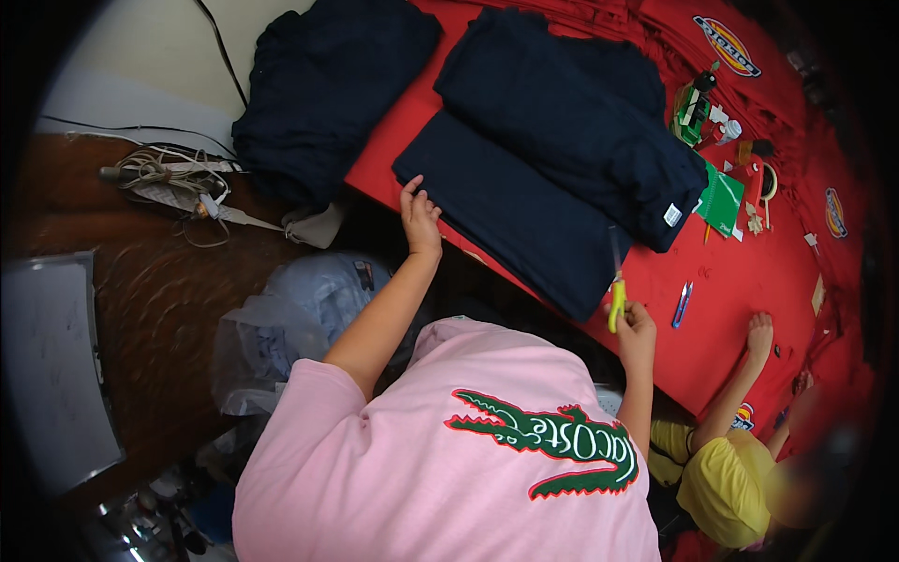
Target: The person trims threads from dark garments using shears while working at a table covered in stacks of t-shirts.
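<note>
My left hand (421, 217) rests at the left edge of a folded dark navy cloth (510, 211), its fingers slightly spread against the fabric. My right hand (637, 330) is closed on yellow-handled scissors (617, 302). Their blades point away from me, over the right end of the folded cloth. Just beyond it lies a thicker navy bundle (562, 112) with a small white label (671, 215) at its right end. Another navy cloth pile (328, 84) sits at the far left.
The table has a red covering (712, 281). Blue thread snips (683, 304) lie right of my scissors, near a green booklet (720, 201). At lower right, a person in yellow (726, 487) rests a hand (760, 332) on the table. A tangled cable bundle (154, 173) lies at left.
</note>
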`<act>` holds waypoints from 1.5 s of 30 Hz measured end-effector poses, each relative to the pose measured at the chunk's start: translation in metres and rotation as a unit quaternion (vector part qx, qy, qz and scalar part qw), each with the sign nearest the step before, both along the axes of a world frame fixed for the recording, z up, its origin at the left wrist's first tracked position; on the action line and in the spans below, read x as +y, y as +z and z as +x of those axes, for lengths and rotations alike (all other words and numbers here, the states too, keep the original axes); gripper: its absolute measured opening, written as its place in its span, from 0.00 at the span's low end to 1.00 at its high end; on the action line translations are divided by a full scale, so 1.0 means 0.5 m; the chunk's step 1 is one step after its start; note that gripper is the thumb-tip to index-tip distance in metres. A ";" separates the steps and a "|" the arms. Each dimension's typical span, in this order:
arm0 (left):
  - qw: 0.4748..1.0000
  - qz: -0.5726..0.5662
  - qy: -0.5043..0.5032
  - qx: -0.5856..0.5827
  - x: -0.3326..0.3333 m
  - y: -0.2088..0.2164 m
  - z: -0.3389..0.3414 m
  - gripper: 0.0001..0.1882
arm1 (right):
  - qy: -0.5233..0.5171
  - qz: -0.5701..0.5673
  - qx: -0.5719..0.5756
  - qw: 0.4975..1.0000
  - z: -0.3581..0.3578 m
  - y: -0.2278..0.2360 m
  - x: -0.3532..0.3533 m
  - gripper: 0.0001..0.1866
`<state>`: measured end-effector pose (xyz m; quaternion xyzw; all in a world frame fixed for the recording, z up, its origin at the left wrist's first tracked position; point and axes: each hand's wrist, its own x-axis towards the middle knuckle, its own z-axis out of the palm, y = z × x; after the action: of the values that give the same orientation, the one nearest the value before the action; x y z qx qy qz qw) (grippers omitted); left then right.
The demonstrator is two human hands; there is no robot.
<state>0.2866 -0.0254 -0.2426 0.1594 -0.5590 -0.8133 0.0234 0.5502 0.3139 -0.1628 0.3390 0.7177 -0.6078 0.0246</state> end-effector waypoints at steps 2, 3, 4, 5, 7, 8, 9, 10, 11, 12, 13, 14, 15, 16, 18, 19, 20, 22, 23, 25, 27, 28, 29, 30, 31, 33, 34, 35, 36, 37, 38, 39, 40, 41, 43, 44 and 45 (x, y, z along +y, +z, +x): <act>1.000 0.013 0.011 0.009 -0.005 -0.004 -0.008 0.18 | -0.057 -0.013 0.019 0.998 -0.009 0.013 -0.001 0.11; 1.000 0.015 0.015 0.009 -0.006 -0.006 -0.012 0.18 | -0.047 -0.005 0.027 0.999 -0.023 0.025 -0.006 0.11; 1.000 0.017 0.019 0.008 -0.008 -0.010 -0.012 0.18 | -0.036 0.004 0.033 0.999 -0.037 0.034 -0.009 0.11; 0.999 0.019 0.025 0.006 -0.012 -0.014 -0.013 0.18 | -0.024 0.013 0.038 0.999 -0.056 0.043 -0.013 0.11; 1.000 0.006 0.012 -0.003 -0.023 -0.013 -0.012 0.18 | 0.011 0.053 0.024 0.998 -0.112 0.083 -0.056 0.13; 1.000 0.001 -0.003 0.000 -0.022 -0.007 -0.017 0.18 | 0.031 0.069 -0.001 0.997 -0.125 0.083 -0.065 0.13; 1.000 -0.006 -0.014 0.002 -0.022 -0.001 -0.022 0.18 | 0.057 0.081 -0.027 0.995 -0.143 0.081 -0.073 0.13; 1.000 0.001 -0.005 -0.009 -0.020 0.012 -0.027 0.18 | 0.067 0.085 -0.032 0.994 -0.165 0.087 -0.090 0.13; 1.000 0.002 -0.009 -0.015 -0.017 0.013 -0.029 0.18 | 0.077 0.088 -0.038 0.992 -0.183 0.094 -0.108 0.13; 1.000 -0.001 -0.010 -0.018 -0.024 0.016 -0.035 0.18 | 0.076 0.085 -0.019 0.993 -0.201 0.090 -0.128 0.12; 1.000 -0.003 -0.011 -0.021 -0.030 0.018 -0.039 0.17 | 0.089 0.089 -0.021 0.992 -0.214 0.095 -0.145 0.12; 1.000 -0.006 -0.013 -0.022 -0.031 0.019 -0.039 0.18 | 0.101 0.092 -0.024 0.990 -0.226 0.103 -0.159 0.11; 1.000 -0.010 -0.013 -0.020 -0.031 0.026 -0.042 0.18 | 0.115 0.095 -0.024 0.989 -0.243 0.108 -0.173 0.11; 1.000 -0.014 -0.013 -0.019 -0.031 0.032 -0.044 0.19 | 0.137 0.132 -0.030 0.981 -0.253 0.111 -0.185 0.10; 0.995 -0.087 -0.041 0.010 -0.039 0.026 -0.051 0.20 | 0.175 0.168 -0.047 0.969 -0.276 0.114 -0.209 0.11; 0.990 -0.125 -0.054 0.025 -0.044 0.026 -0.056 0.21 | 0.194 0.185 -0.053 0.962 -0.289 0.116 -0.223 0.11; 0.990 -0.125 -0.065 0.022 -0.044 0.025 -0.056 0.24 | 0.222 0.217 -0.068 0.948 -0.304 0.125 -0.235 0.15; 0.990 -0.101 -0.099 0.029 -0.060 0.012 -0.068 0.28 | 0.289 0.310 0.002 0.906 -0.325 0.119 -0.256 0.15; 0.989 -0.089 -0.109 0.041 -0.068 0.005 -0.076 0.30 | 0.319 0.354 0.038 0.878 -0.338 0.113 -0.266 0.15; 0.984 -0.068 -0.139 0.088 -0.063 0.036 -0.093 0.31 | 0.332 0.362 0.055 0.869 -0.358 0.092 -0.280 0.16; 0.976 -0.073 -0.163 0.123 -0.062 0.072 -0.105 0.32 | 0.340 0.368 0.056 0.864 -0.386 0.090 -0.300 0.16; 0.972 -0.087 -0.174 0.136 -0.062 0.088 -0.110 0.33 | 0.337 0.372 0.076 0.861 -0.397 0.084 -0.306 0.16; 0.966 -0.102 -0.184 0.148 -0.062 0.099 -0.115 0.33 | 0.331 0.368 0.080 0.865 -0.410 0.086 -0.313 0.17; 0.961 -0.129 -0.196 0.147 -0.064 0.106 -0.117 0.35 | 0.324 0.364 0.081 0.869 -0.422 0.093 -0.320 0.18; 0.959 -0.119 -0.205 0.153 -0.065 0.113 -0.121 0.36 | 0.318 0.360 0.082 0.873 -0.433 0.096 -0.325 0.19; 0.955 -0.099 -0.226 0.163 -0.065 0.127 -0.130 0.37 | 0.324 0.351 0.090 0.874 -0.450 0.095 -0.327 0.19; 0.955 -0.092 -0.228 0.166 -0.064 0.131 -0.134 0.39 | 0.326 0.347 0.093 0.874 -0.455 0.096 -0.328 0.19; 0.955 -0.085 -0.230 0.169 -0.062 0.135 -0.137 0.40 | 0.324 0.354 0.095 0.872 -0.459 0.097 -0.327 0.19; 0.955 -0.078 -0.232 0.170 -0.063 0.139 -0.141 0.42 | 0.322 0.360 0.099 0.870 -0.462 0.097 -0.329 0.19; 0.956 -0.075 -0.232 0.165 -0.064 0.144 -0.144 0.43 | 0.320 0.366 0.102 0.868 -0.465 0.098 -0.331 0.19; 0.956 -0.071 -0.233 0.160 -0.064 0.148 -0.147 0.44 | 0.317 0.365 0.102 0.869 -0.467 0.100 -0.333 0.19; 0.958 -0.068 -0.233 0.155 -0.063 0.153 -0.149 0.46 | 0.316 0.364 0.103 0.870 -0.469 0.103 -0.335 0.19; 0.957 -0.064 -0.236 0.154 -0.063 0.158 -0.152 0.46 | 0.314 0.364 0.104 0.871 -0.470 0.105 -0.337 0.19; 0.957 -0.060 -0.238 0.153 -0.062 0.162 -0.155 0.47 | 0.313 0.362 0.108 0.871 -0.471 0.102 -0.337 0.20; 0.953 -0.074 -0.248 0.159 -0.062 0.169 -0.159 0.48 | 0.307 0.361 0.116 0.873 -0.470 0.096 -0.339 0.20; 0.948 -0.093 -0.255 0.164 -0.062 0.171 -0.160 0.48 | 0.306 0.361 0.116 0.873 -0.472 0.097 -0.340 0.20; 0.944 -0.112 -0.261 0.170 -0.064 0.173 -0.160 0.48 | 0.306 0.362 0.117 0.873 -0.474 0.099 -0.340 0.20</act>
<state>0.2066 -0.0573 -0.1560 -0.1366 -0.6564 -0.7379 -0.0772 0.3130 0.1440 -0.1132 0.0141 0.9529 -0.3029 0.0004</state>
